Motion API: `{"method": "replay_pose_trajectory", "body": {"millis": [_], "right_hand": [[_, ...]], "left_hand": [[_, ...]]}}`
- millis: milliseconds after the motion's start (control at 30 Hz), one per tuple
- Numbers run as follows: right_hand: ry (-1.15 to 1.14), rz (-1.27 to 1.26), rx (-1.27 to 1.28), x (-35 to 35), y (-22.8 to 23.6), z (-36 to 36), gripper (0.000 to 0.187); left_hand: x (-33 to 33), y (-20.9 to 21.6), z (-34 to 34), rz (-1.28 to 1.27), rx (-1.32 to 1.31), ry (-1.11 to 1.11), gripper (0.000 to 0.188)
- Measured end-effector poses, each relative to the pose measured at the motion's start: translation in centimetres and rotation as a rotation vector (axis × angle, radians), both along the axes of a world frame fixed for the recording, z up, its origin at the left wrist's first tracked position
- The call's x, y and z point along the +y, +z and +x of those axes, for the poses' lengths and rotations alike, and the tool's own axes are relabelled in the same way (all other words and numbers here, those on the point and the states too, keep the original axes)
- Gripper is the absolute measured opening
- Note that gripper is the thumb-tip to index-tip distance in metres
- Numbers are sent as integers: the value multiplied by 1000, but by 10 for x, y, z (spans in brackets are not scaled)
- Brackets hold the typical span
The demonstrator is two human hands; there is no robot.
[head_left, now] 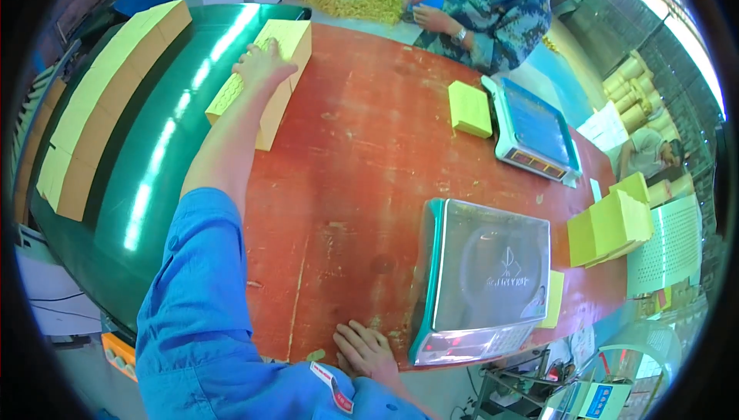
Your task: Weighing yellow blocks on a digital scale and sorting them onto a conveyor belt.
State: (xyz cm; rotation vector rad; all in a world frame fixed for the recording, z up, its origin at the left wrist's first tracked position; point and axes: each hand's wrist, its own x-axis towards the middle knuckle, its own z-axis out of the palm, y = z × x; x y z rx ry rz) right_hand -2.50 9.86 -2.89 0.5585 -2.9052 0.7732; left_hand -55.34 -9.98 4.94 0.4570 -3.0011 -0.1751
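My left arm, in a blue sleeve, reaches to the far left. My left hand [265,67] lies palm down on a long yellow block [227,98] with a patterned top, its fingers spread and thumb to the right. The block, which looks like stacked paper, sits where the green belt [165,123] meets the red tabletop [346,150]. Part of it is hidden by my forearm. At the table's near edge my right hand [364,349] rests with fingers extended, holding nothing. Right of that hand is a scale [493,266] with a greyish platform and teal edge.
A long row of yellow blocks [115,81] lies along the belt's far left side. Beyond stands a second scale [535,127], beside a small yellow stack [469,108]. Yellow stacks [612,224] sit at the right edge. A person in a patterned shirt [493,12] stands across the table.
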Motion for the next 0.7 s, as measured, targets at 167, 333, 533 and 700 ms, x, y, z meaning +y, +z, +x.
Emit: {"method": "replay_pose_trajectory", "body": {"millis": [167,333,533,700], "right_hand": [[-21,-39,1,0,2,4,42],[25,-70,116,4,-3,10,37],[47,-167,199,13,-17,22,31],[-4,-1007,-655,9,-31,92,35]], "left_hand": [[15,-1,40,-9,50,-60,85],[42,-3,147,-24,79,-164,85],[84,3,314,-34,6,-275,85],[104,4,422,-48,-18,-235,89]]}}
